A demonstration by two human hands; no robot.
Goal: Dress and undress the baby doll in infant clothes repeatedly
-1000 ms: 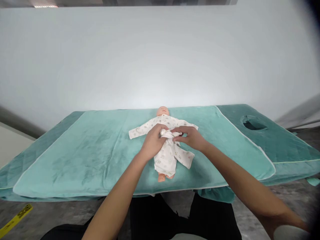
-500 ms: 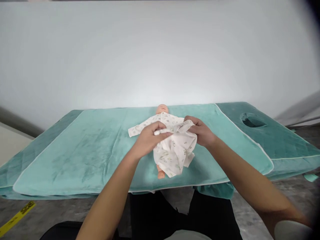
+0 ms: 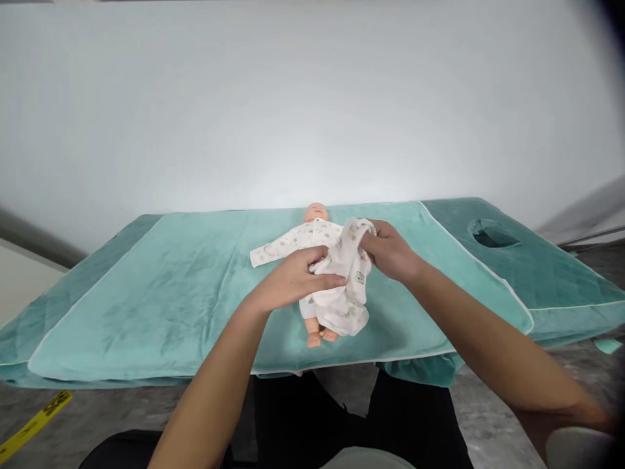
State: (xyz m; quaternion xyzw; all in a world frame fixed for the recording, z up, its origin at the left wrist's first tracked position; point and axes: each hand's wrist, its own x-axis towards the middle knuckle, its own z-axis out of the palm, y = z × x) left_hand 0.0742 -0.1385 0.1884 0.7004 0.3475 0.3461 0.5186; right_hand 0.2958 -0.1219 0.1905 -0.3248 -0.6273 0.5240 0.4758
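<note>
A baby doll (image 3: 316, 212) lies on its back, its head toward the wall and its bare feet toward me. It wears a white printed long-sleeved top (image 3: 288, 244), one sleeve stretched out to the left. Over its body I hold up a pair of white printed baby pants (image 3: 344, 293), bunched together. My left hand (image 3: 300, 277) grips the bunched cloth between thumb and fingers on the left. My right hand (image 3: 388, 247) is closed on the upper right edge, its fingertips partly hidden in the fabric. The cloth covers most of the doll's lower body.
A turquoise plush sheet (image 3: 161, 293) covers the padded massage table (image 3: 527, 273), which has a face hole (image 3: 493, 234) at the right. A white wall (image 3: 293, 98) stands behind it. Yellow tape (image 3: 36, 423) marks the floor at lower left.
The pants have been gathered up and turned, so their lower edge hangs higher and both doll feet now show. My left hand shifted slightly down and right; the right hand pulled its edge upward.
</note>
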